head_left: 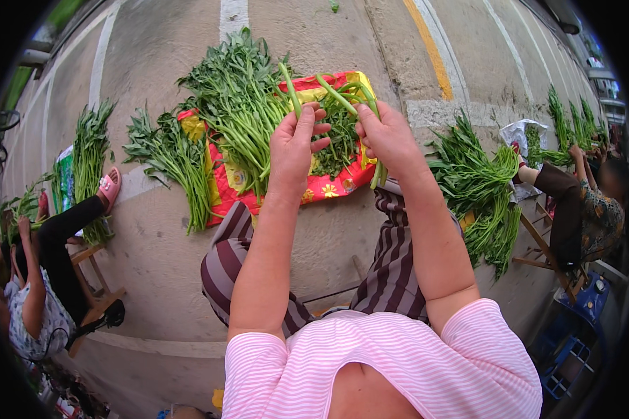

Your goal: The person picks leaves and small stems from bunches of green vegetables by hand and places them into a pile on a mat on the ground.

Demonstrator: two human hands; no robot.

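Observation:
My left hand pinches a short piece of green stem between thumb and fingers; the piece points up and away. Close on its right, my right hand is closed on a few long green stems, which look like water spinach; their lower ends hang below the fingers. Both hands are over a red and yellow plastic sheet on the ground. A big heap of leafy water spinach covers the sheet's left part. Loose leaves and sprigs lie between and behind my hands.
Another water spinach bundle lies left of the sheet. To the right is a large pile. People sit on wooden stools at both sides, with more greens by them. White and yellow lines mark the concrete ground.

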